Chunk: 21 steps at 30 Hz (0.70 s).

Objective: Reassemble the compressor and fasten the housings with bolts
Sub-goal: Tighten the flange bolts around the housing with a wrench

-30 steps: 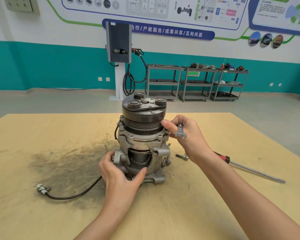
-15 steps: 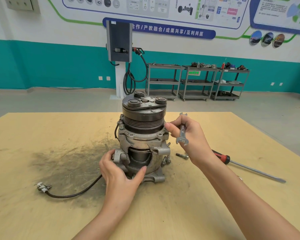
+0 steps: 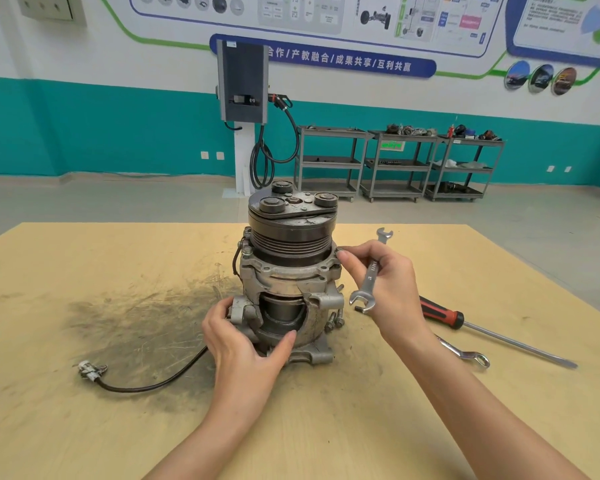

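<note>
The compressor (image 3: 288, 271) stands upright on the wooden table (image 3: 430, 427), its black pulley and clutch plate on top and its grey housing cut open at the front. My left hand (image 3: 246, 344) grips the lower housing at the front left, thumb on the rim of the cut-out. My right hand (image 3: 385, 285) holds an open-ended spanner (image 3: 371, 271) across the palm, and its fingertips touch the housing flange at the upper right, by a bolt head. Two bolts (image 3: 335, 320) stand in the lower right lug.
A red-handled screwdriver (image 3: 492, 330) and a ring spanner (image 3: 465, 355) lie on the table to the right. The compressor's black cable runs to a plug (image 3: 90, 370) at the left. Dark grease stains the table on the left. Shelf carts stand far behind.
My right hand has turned the spanner upright, so more of it shows, and its fingertips have moved onto the flange's upper right edge. The left hand has kept its hold.
</note>
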Each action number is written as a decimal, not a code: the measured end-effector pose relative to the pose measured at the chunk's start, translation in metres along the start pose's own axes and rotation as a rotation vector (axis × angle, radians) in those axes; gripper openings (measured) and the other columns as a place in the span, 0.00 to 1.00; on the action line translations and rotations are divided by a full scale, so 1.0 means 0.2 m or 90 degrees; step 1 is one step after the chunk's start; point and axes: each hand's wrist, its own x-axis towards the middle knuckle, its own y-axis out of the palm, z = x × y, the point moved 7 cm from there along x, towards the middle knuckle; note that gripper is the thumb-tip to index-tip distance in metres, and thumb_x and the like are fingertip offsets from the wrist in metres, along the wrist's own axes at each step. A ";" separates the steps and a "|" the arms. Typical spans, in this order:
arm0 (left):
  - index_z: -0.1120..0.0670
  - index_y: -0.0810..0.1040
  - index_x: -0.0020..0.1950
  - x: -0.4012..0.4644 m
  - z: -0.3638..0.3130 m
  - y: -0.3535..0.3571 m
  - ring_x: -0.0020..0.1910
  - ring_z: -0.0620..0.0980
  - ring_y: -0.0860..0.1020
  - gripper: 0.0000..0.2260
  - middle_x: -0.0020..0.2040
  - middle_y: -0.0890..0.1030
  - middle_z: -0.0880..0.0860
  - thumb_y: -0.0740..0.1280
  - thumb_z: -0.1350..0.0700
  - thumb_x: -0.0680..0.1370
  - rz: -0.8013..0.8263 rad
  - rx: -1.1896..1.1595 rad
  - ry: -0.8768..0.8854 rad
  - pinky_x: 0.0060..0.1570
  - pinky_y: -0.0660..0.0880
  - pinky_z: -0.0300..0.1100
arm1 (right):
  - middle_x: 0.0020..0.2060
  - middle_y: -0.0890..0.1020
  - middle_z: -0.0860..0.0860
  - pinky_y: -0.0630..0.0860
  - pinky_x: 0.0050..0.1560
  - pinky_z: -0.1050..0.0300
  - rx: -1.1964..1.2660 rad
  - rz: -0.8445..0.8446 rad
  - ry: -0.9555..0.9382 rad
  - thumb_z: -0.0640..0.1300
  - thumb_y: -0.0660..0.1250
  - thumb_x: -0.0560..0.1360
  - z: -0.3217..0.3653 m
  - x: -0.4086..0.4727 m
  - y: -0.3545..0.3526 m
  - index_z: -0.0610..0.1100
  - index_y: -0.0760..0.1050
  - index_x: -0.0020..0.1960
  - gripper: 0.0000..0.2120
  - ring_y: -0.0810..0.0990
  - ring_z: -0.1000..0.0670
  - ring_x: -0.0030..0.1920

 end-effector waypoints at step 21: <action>0.58 0.56 0.73 0.00 0.00 0.00 0.71 0.51 0.60 0.43 0.66 0.59 0.51 0.80 0.55 0.67 -0.001 -0.002 0.003 0.74 0.61 0.52 | 0.39 0.81 0.56 0.77 0.47 0.65 0.044 -0.035 -0.003 0.44 0.65 0.79 -0.02 -0.09 0.03 0.48 0.76 0.58 0.08 0.80 0.59 0.43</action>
